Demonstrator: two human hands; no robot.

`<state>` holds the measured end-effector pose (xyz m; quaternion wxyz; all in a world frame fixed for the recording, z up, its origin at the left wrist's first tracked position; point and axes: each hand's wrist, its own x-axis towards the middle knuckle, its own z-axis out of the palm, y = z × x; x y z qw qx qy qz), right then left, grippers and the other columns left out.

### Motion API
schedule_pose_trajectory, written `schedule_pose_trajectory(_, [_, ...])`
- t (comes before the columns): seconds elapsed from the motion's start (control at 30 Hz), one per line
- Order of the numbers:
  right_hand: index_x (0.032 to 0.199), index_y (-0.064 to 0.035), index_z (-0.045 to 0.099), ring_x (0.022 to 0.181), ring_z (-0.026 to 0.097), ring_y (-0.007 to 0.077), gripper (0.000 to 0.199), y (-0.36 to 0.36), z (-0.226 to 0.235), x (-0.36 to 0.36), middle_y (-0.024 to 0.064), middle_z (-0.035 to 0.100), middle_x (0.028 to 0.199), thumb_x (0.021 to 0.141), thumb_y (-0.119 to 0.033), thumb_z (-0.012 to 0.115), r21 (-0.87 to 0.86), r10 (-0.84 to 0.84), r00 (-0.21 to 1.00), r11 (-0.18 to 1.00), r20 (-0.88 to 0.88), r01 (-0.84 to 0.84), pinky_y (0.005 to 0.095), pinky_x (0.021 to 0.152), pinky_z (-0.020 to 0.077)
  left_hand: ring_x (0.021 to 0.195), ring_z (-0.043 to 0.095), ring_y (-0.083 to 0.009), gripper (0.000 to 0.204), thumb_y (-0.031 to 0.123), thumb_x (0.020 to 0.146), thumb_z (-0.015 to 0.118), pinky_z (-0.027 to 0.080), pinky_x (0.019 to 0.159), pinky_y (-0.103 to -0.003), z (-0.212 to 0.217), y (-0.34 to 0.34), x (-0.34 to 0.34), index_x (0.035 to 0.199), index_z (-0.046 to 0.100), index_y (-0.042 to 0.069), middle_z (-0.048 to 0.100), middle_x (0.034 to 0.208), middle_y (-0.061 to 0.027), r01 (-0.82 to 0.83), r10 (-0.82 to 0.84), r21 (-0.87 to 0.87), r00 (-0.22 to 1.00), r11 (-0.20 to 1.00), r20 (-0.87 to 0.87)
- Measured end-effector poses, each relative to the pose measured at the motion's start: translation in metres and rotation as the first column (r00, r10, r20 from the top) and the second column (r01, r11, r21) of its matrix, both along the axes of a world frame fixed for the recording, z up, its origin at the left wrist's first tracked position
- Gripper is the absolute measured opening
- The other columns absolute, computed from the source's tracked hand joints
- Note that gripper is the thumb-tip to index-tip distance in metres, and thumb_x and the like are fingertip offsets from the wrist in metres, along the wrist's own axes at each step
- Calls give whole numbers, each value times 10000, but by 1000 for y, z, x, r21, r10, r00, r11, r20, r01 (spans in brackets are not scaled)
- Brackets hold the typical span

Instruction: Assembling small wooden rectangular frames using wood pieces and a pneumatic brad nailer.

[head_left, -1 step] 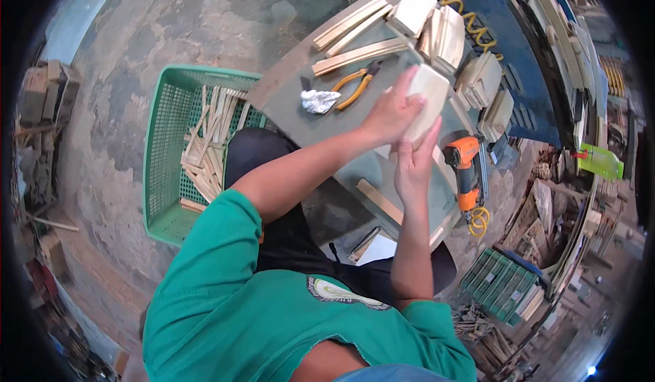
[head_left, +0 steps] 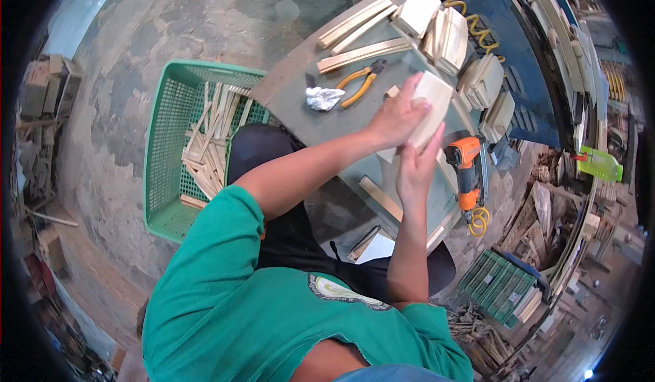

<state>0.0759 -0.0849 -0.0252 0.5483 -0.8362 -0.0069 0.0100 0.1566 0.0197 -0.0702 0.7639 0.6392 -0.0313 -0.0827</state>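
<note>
Both hands hold a pale wooden block (head_left: 434, 98) with clipped corners, tilted above the worktable (head_left: 293, 92). My left hand (head_left: 401, 117) grips its left side, thumb across the face and fingers behind. At the lower end, my right hand (head_left: 417, 170) is closed on the block's edge. Beyond them lie orange-handled pliers (head_left: 357, 87) and a crumpled silvery wad (head_left: 324, 98). An orange nail gun (head_left: 466, 167) rests right of my right hand. Small stacks of similar shaped wooden pieces (head_left: 447, 40) line the table's far right side.
Thin wooden strips (head_left: 358, 23) lie at the table's far edge, another strip (head_left: 381, 197) nearer me. A green basket (head_left: 155, 177) with loose sticks stands left by my knee. A coiled yellow hose (head_left: 471, 20) runs behind the stacks, beside a blue panel (head_left: 512, 75).
My hands and the block have come slightly toward me, the grip unchanged. The whole view has shifted a little.
</note>
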Motion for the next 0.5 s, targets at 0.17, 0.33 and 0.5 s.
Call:
schedule_pose_trajectory(0.17, [1556, -59, 283, 1213, 543, 375, 730, -21, 8, -51, 214, 530, 1325, 890, 28, 568, -546, -71, 984, 824, 161, 149, 435, 1028, 428, 1088, 624, -342, 704, 297, 912, 669, 506, 944, -402, 27, 19, -20, 1478, 353, 24, 549, 1286, -221, -166, 58, 417, 964, 894, 259])
schedule_pose_trajectory(0.33, [1540, -125, 356, 1047, 569, 381, 760, -51, -16, -71, 188, 558, 1155, 835, 97, 535, -784, 237, 949, 621, 210, 19, 419, 952, 458, 923, 682, -271, 422, 241, 890, 673, 549, 817, -371, 38, 56, -15, 1217, 598, -14, 662, 1079, -174, -286, 195, 237, 918, 928, 344])
schedule_pose_trajectory(0.5, [1522, -138, 401, 1078, 582, 347, 722, -60, -37, -65, 181, 559, 1198, 836, 55, 514, -649, 95, 995, 759, 34, -51, 441, 978, 456, 854, 696, -254, 265, 194, 888, 657, 551, 774, -371, 52, 103, -60, 1032, 677, -27, 708, 941, -165, -288, 169, 249, 896, 924, 410])
